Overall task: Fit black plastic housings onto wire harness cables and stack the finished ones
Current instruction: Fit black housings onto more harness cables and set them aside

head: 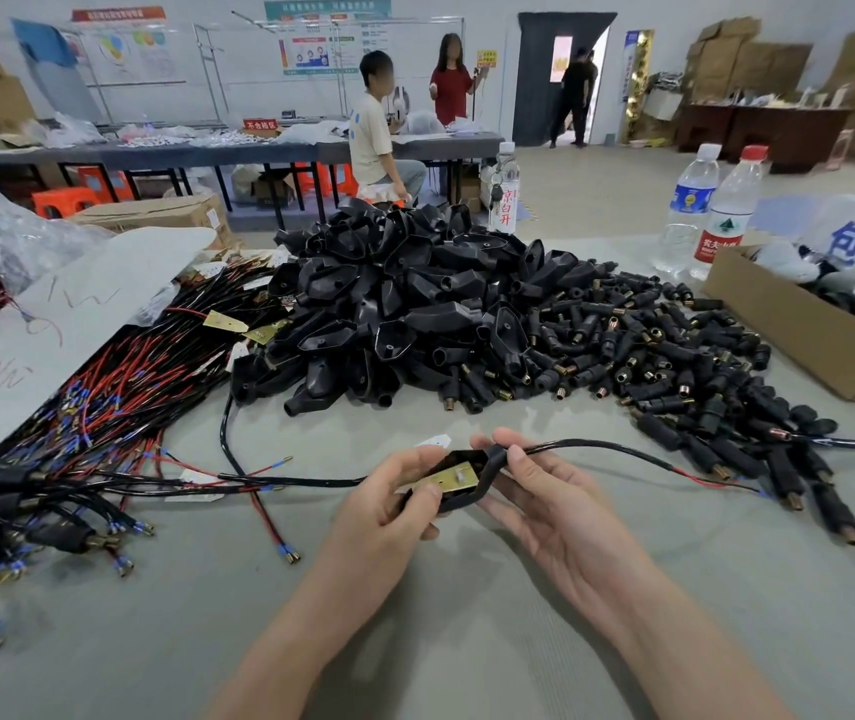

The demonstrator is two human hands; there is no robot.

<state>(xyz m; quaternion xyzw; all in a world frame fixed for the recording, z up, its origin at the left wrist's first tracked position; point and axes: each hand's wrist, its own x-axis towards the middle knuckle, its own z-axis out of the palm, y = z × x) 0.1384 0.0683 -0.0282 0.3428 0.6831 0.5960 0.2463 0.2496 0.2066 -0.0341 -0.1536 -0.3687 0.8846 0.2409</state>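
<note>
Left hand (389, 504) pinches black plastic housing (488, 467), open side up; right hand (550, 506) grips its neck, likely steadying the thin black harness cable (596, 445) for seating.

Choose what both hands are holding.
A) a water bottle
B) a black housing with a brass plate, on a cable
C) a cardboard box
B: the left hand and right hand grip a black housing showing a brass plate, its cable trailing to both sides.
</note>
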